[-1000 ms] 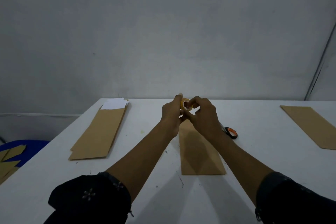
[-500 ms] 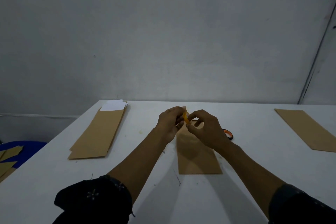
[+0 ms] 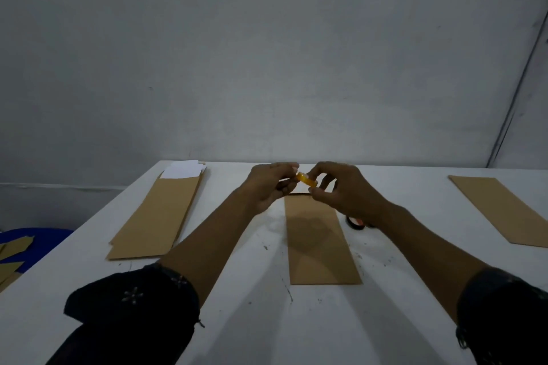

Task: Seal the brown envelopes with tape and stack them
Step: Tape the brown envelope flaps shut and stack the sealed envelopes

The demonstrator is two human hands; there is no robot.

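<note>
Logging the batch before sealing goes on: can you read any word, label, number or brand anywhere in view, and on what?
None can be read.
Tape roll, held between left hand and right hand: no print shows.
Centre envelope, left stack, right envelope: plain brown faces.
White sheets in the left stack: blank.

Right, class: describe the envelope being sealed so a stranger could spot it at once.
Start at the white table and find the person's two hands; the brown envelope lies flat directly below them, between the forearms. Unlike the left stack with white paper showing, or the far-right envelope, it lies alone in the middle.
</note>
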